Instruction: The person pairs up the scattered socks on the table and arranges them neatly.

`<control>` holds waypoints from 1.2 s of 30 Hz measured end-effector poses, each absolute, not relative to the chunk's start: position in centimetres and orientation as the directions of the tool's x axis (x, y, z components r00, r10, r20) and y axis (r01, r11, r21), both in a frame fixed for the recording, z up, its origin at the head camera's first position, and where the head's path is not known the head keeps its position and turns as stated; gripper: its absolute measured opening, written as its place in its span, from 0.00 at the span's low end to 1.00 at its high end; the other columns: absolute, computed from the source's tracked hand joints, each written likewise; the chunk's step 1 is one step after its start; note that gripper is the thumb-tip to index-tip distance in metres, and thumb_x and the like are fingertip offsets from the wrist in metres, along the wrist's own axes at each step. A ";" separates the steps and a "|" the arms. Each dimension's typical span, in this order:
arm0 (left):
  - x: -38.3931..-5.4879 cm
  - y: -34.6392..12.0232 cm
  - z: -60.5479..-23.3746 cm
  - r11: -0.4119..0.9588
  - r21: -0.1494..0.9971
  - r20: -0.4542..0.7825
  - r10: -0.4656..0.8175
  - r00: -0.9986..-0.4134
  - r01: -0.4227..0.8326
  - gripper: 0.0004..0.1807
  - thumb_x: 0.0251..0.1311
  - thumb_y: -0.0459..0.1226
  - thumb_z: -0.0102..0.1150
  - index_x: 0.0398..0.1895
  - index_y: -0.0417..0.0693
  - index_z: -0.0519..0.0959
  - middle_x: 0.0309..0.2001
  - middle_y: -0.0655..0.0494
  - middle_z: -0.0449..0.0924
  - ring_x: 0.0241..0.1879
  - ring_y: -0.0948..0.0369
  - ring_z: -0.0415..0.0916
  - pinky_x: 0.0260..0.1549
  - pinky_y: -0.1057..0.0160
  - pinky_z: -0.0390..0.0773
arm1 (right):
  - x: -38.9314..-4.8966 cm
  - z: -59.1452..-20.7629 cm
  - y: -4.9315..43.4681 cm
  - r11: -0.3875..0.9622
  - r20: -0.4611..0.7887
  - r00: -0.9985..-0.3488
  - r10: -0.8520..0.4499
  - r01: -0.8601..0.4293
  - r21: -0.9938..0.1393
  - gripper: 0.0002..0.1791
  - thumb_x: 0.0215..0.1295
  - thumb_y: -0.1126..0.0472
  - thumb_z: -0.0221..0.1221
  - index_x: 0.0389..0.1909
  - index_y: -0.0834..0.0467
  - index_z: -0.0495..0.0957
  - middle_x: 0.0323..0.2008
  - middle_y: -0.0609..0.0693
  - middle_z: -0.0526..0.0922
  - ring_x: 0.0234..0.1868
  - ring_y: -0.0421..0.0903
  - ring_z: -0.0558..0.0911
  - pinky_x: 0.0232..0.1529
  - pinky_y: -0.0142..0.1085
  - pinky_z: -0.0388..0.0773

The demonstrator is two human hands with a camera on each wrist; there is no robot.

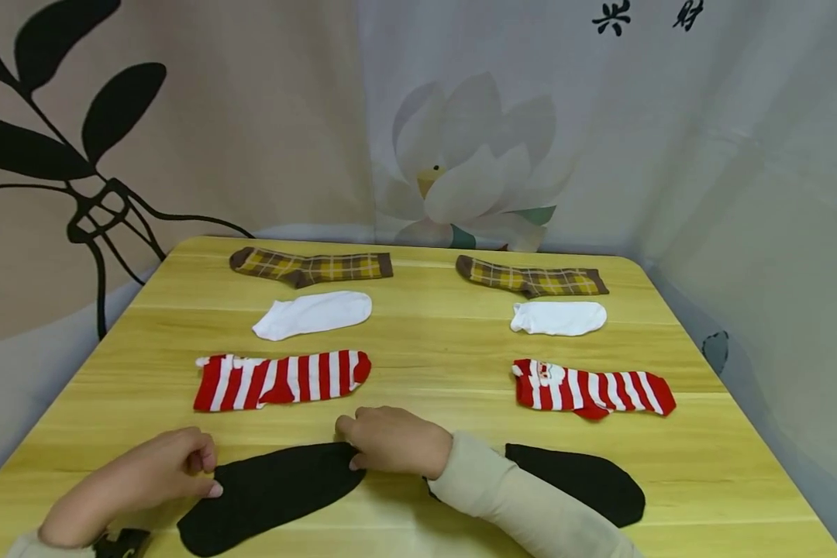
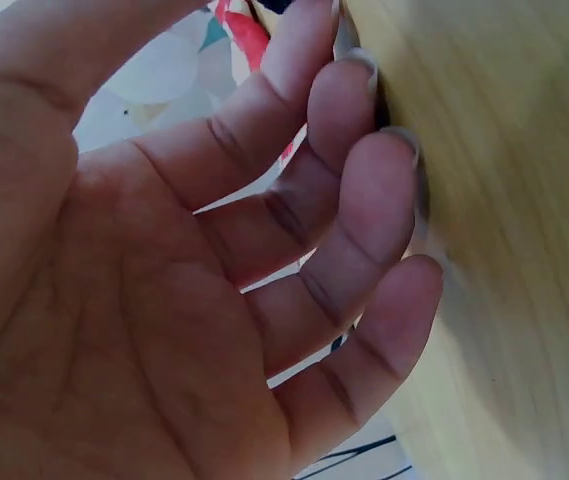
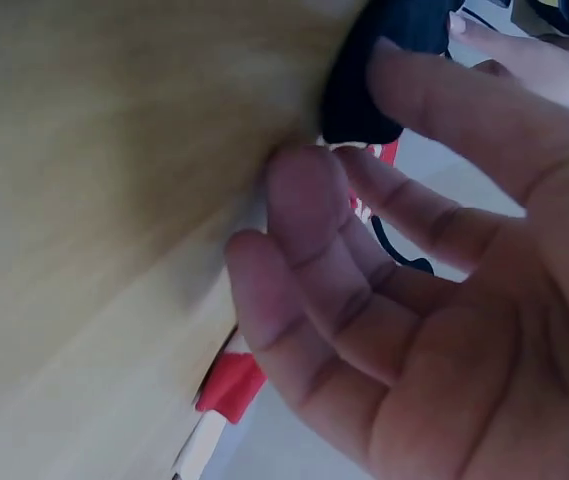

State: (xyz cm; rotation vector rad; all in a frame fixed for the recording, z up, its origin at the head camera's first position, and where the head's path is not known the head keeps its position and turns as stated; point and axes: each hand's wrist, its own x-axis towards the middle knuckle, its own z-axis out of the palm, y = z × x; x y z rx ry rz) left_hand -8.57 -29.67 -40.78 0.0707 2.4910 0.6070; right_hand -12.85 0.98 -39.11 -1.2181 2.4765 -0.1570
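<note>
A black sock lies slanted on the wooden table in front of me, under both hands. My left hand pinches its upper left edge between thumb and fingers. In the left wrist view, only a dark bit of it shows at the top, and the left hand's other fingers curve down to the tabletop. At the sock's right end, my right hand holds the corner, thumb on the black fabric in the right wrist view. A second black sock lies to the right, partly hidden behind my right forearm.
Beyond the hands lie red-and-white striped socks, one left and one right. Farther back are white socks, then brown-yellow plaid socks. A printed curtain hangs behind the table.
</note>
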 end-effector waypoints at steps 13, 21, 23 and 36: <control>-8.7 -28.9 -40.4 0.846 0.531 -0.496 0.265 -0.827 -0.048 0.19 0.49 0.39 0.72 0.38 0.47 0.71 0.26 0.54 0.69 0.28 0.60 0.66 0.25 0.66 0.65 | -11.9 -38.8 0.2 0.602 -0.252 -0.547 -0.798 -0.746 -0.286 0.05 0.60 0.66 0.63 0.30 0.55 0.76 0.22 0.42 0.73 0.23 0.36 0.68 0.24 0.25 0.65; -8.5 -28.2 -40.3 0.865 0.501 -0.492 0.292 -0.820 0.007 0.12 0.53 0.38 0.69 0.33 0.50 0.73 0.25 0.57 0.70 0.26 0.61 0.66 0.25 0.66 0.66 | -11.4 -39.5 0.2 0.562 -0.155 -0.540 -0.827 -0.795 -0.229 0.08 0.68 0.57 0.57 0.31 0.56 0.78 0.22 0.44 0.78 0.21 0.33 0.71 0.23 0.21 0.65; -8.5 -28.1 -40.2 0.876 0.482 -0.498 0.275 -0.822 0.001 0.12 0.53 0.38 0.69 0.32 0.50 0.73 0.25 0.57 0.70 0.26 0.60 0.66 0.25 0.66 0.66 | -11.4 -39.6 0.1 0.552 -0.147 -0.532 -0.834 -0.803 -0.226 0.07 0.68 0.58 0.58 0.32 0.56 0.78 0.22 0.44 0.78 0.21 0.33 0.71 0.24 0.20 0.65; -8.6 -28.0 -39.5 0.896 0.444 -0.488 0.215 -0.846 -0.028 0.07 0.54 0.37 0.68 0.32 0.47 0.79 0.26 0.58 0.75 0.28 0.61 0.69 0.27 0.65 0.71 | -11.6 -39.4 0.3 0.531 -0.140 -0.512 -0.848 -0.823 -0.202 0.05 0.65 0.58 0.61 0.30 0.54 0.79 0.23 0.42 0.80 0.20 0.32 0.69 0.23 0.21 0.65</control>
